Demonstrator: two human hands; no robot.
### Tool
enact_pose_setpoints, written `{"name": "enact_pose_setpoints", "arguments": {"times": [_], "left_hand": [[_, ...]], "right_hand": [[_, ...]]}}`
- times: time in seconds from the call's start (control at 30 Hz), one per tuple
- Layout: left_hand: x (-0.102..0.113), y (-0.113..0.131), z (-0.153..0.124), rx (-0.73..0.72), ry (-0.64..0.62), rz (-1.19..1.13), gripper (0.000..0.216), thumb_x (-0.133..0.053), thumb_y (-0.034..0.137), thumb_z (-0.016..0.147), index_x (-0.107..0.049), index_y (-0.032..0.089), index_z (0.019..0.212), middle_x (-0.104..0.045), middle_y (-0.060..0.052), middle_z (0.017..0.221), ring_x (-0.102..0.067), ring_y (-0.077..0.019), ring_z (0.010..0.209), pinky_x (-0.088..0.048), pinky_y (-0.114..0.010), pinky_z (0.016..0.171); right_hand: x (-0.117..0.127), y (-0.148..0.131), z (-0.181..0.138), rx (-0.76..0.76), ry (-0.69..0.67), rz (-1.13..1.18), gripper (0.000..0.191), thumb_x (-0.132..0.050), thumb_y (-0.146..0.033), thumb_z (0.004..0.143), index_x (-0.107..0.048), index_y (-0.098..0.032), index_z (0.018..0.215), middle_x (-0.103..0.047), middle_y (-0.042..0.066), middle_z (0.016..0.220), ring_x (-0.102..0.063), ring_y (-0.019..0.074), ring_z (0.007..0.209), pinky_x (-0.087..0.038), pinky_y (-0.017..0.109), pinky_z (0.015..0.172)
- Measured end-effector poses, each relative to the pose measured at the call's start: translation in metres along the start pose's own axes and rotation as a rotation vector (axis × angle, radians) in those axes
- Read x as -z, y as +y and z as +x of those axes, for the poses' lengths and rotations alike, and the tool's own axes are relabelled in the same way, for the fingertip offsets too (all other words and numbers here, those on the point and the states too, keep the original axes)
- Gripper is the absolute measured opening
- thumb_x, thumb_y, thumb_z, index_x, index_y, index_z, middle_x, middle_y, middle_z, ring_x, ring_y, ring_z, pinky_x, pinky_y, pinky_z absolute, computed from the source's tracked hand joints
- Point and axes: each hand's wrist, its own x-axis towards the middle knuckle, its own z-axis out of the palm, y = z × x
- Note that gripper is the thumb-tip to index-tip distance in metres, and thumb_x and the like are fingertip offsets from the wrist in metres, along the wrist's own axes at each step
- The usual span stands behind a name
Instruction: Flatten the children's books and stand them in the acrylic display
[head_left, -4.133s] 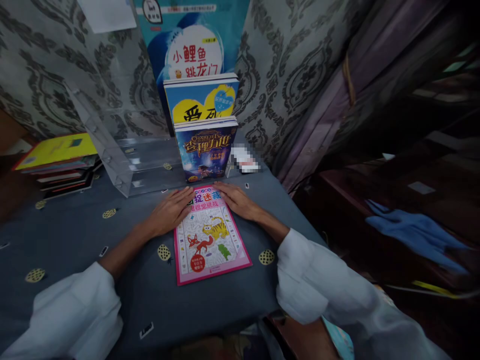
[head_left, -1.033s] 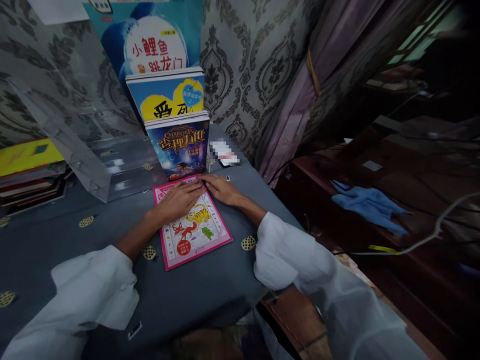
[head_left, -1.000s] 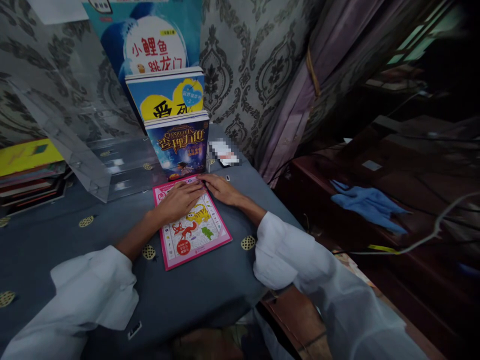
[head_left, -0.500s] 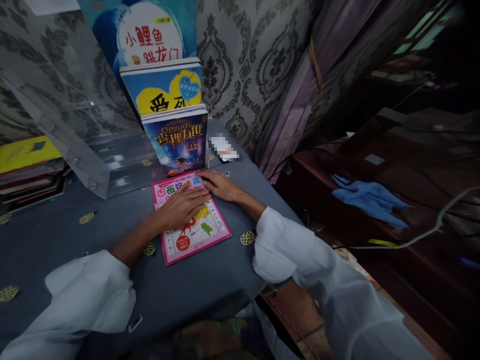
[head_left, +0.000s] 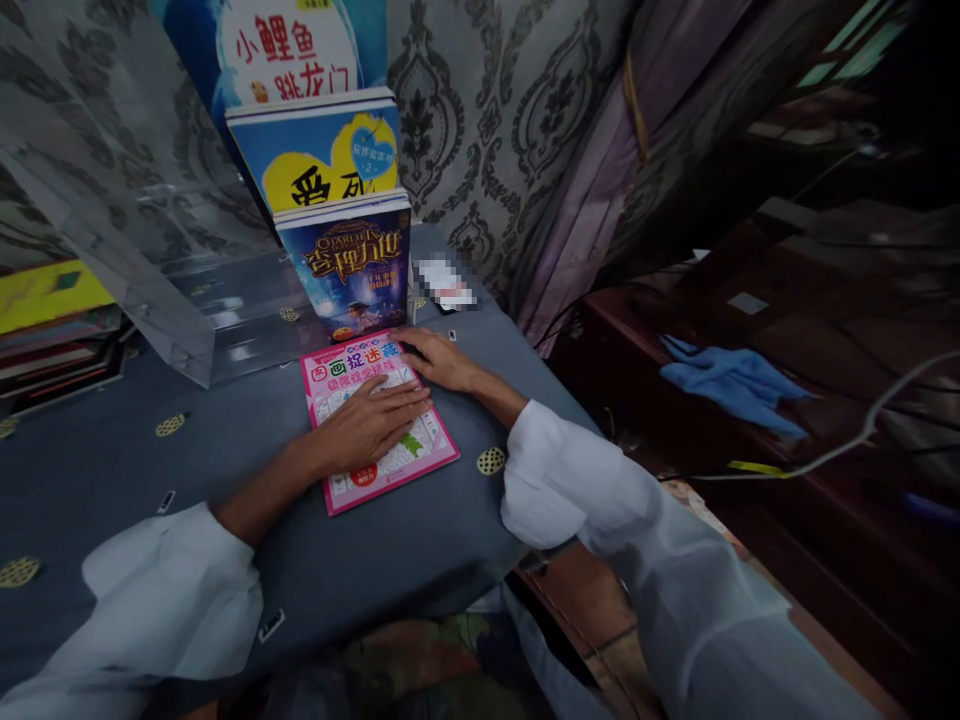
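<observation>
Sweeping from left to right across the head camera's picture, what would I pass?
You'd pass the stack of books → clear stand → pink activity book → purple curtain → blue cloth.

— What can't I make out on the pink book point(head_left: 352, 375)?
— Your left hand point(head_left: 371, 425) lies flat over its middle, so the drawings there are hidden. Your right hand point(head_left: 439, 360) covers its upper right corner.
— And behind it?
— The dark-blue book point(head_left: 349, 275) hides the lower half of the yellow-and-blue book point(head_left: 315, 150). The top edge cuts off the poster point(head_left: 292, 50). The patch point(head_left: 445, 283) beside them is blurred out, and the stack of books point(head_left: 45, 320) runs off the left edge.
</observation>
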Motion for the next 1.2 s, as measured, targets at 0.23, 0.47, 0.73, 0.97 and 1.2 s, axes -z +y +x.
{"name": "enact_pose_setpoints", "arguments": {"times": [0.23,0.47,0.73,0.97,1.2], "left_hand": [[0.001,0.01,-0.002,-0.044,-0.013,-0.024,0.043,-0.031,0.031,0.108,-0.051,0.023,0.145,-0.054,-0.006,0.151,-0.046,-0.0219,0.143,-0.029,-0.051,0.118],[-0.002,0.025,-0.004,-0.106,-0.018,-0.05,0.043,-0.03,0.027,0.108,-0.049,0.021,0.146,-0.053,-0.006,0.152,-0.043,-0.0211,0.145,-0.026,-0.05,0.12],[0.002,0.038,-0.007,-0.137,-0.064,-0.077,0.043,-0.032,0.028,0.107,-0.047,0.022,0.148,-0.049,-0.004,0.154,-0.042,-0.0211,0.146,-0.019,-0.049,0.124],[0.003,0.041,-0.009,-0.132,-0.058,-0.076,0.043,-0.033,0.03,0.107,-0.049,0.022,0.146,-0.051,-0.003,0.153,-0.041,-0.0204,0.146,-0.015,-0.048,0.126],[-0.001,0.04,-0.01,-0.115,-0.017,-0.115,0.041,-0.04,0.029,0.106,-0.05,0.024,0.145,-0.055,-0.004,0.15,-0.042,-0.0196,0.145,-0.02,-0.051,0.125]], "right_hand": [[0.001,-0.002,0.001,-0.003,-0.007,-0.003,0.04,-0.048,-0.021,0.099,-0.055,-0.014,0.138,-0.059,0.014,0.144,-0.054,0.0246,0.133,-0.042,0.047,0.113],[0.0,0.0,0.001,-0.001,0.001,0.007,0.04,-0.049,-0.021,0.099,-0.056,-0.017,0.138,-0.061,0.012,0.143,-0.054,0.0244,0.133,-0.042,0.047,0.113],[0.0,0.001,0.001,-0.006,-0.005,-0.007,0.04,-0.049,-0.023,0.1,-0.054,-0.02,0.139,-0.06,0.011,0.144,-0.054,0.0241,0.134,-0.041,0.049,0.113],[-0.001,-0.011,-0.001,-0.047,-0.001,-0.094,0.04,-0.048,-0.018,0.1,-0.057,-0.014,0.138,-0.056,0.015,0.148,-0.05,0.0258,0.139,-0.039,0.048,0.115],[-0.006,-0.032,-0.018,-0.087,0.002,-0.167,0.039,-0.045,-0.016,0.1,-0.061,-0.019,0.135,-0.055,0.012,0.149,-0.049,0.0263,0.141,-0.041,0.053,0.113]]}}
